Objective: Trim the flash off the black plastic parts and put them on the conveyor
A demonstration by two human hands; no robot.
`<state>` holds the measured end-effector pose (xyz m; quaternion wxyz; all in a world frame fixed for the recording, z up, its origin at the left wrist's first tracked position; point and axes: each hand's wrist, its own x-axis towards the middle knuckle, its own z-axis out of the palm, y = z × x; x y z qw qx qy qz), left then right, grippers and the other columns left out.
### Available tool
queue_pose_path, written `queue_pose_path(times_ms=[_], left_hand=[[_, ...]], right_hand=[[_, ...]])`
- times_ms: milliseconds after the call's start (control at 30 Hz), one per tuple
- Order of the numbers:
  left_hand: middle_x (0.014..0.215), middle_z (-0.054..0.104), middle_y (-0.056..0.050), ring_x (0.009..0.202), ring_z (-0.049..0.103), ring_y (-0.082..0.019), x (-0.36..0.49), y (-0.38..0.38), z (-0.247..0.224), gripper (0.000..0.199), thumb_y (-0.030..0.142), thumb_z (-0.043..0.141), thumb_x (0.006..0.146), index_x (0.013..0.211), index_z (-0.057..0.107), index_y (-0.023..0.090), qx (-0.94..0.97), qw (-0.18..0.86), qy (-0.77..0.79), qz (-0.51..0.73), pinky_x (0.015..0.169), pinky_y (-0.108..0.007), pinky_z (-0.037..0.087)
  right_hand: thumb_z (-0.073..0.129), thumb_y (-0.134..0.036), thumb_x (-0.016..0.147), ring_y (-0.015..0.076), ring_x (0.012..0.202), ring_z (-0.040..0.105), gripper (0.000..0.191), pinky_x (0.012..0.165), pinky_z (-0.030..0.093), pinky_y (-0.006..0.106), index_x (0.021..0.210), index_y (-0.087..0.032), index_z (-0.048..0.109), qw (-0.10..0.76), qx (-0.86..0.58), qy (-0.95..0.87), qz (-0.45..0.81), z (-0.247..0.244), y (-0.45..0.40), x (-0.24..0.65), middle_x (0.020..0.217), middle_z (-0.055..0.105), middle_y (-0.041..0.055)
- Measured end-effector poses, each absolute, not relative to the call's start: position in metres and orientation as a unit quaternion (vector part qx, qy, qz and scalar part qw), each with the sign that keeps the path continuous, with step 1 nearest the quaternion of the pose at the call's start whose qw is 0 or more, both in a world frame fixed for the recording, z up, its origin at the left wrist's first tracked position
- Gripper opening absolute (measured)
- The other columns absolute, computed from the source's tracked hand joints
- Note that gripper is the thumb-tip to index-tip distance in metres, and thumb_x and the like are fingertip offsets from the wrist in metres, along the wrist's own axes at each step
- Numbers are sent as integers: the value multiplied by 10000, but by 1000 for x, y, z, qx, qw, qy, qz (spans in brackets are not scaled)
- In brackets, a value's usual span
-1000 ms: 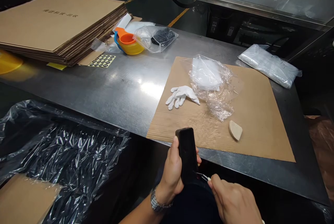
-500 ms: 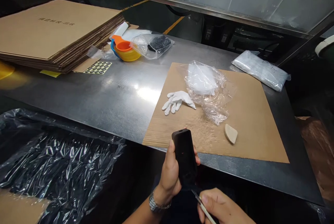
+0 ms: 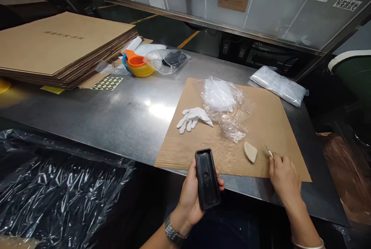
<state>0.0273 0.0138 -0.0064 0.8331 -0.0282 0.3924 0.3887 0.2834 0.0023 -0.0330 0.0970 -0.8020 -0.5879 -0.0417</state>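
Observation:
My left hand [image 3: 189, 198] is wrapped round a black oblong part [image 3: 210, 189], held just off the table's front edge. Its hollow side faces me, with raised rims and a small round hole in the middle. Over the right of the cardboard, my right hand [image 3: 285, 177] grips a slim craft knife [image 3: 270, 154] with a pale handle and thin metal tip pointing away to the left. Between the hands, a beige wedge-shaped pad [image 3: 250, 152] lies on the cardboard sheet [image 3: 269, 125]. A white glove [image 3: 193, 118] rests on the same sheet, farther left.
Crumpled clear plastic [image 3: 232, 125] surrounds white sheets on the cardboard. A wrapped white packet [image 3: 278, 85] lies at the back right. Left are stacked cardboard [image 3: 66, 44], a sticker sheet [image 3: 106, 83] and orange and yellow cups [image 3: 140, 67]. Black plastic film [image 3: 58, 187] covers something at lower left.
My right hand has moved up and right with the knife, from beside the black part to the cardboard. The black part has turned so its hollow side shows. The view has shifted slightly.

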Motion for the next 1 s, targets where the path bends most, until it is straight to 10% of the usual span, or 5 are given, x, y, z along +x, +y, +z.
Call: queue_pose_path(times_ms=[300, 533, 700, 1000], left_hand=[[527, 653, -128, 461, 628, -174, 36, 19, -2, 606, 515, 292, 902, 694, 635, 60, -73, 819, 432, 371, 495, -259, 519], [548, 658, -91, 466, 623, -163, 28, 24, -1, 568, 505, 313, 903, 702, 634, 80, -64, 803, 441, 397, 493, -260, 520], [556, 658, -121, 466, 617, -162, 33, 9, -9, 652, 586, 313, 870, 675, 649, 62, -58, 881, 373, 285, 473, -234, 488], [715, 707, -112, 711, 678, -211, 41, -8, 1, 485, 471, 416, 888, 852, 687, 70, -85, 898, 341, 266, 645, -256, 518]], right_hand=[[468, -219, 883, 227, 906, 490, 351, 761, 391, 403, 1224, -218, 551, 298, -508, -808, -22, -21, -48, 189, 969, 499, 98], [436, -238, 914, 143, 679, 483, 285, 615, 398, 282, 668, -160, 556, 340, -426, -829, 126, -23, -66, 178, 690, 501, 32], [461, -122, 879, 153, 722, 473, 163, 625, 389, 292, 986, -145, 582, 344, -445, -815, 138, 5, -47, 185, 760, 521, 47], [244, -556, 920, 152, 681, 424, 560, 622, 287, 297, 670, -167, 560, 250, -441, -848, 155, 12, -27, 162, 668, 544, 16]])
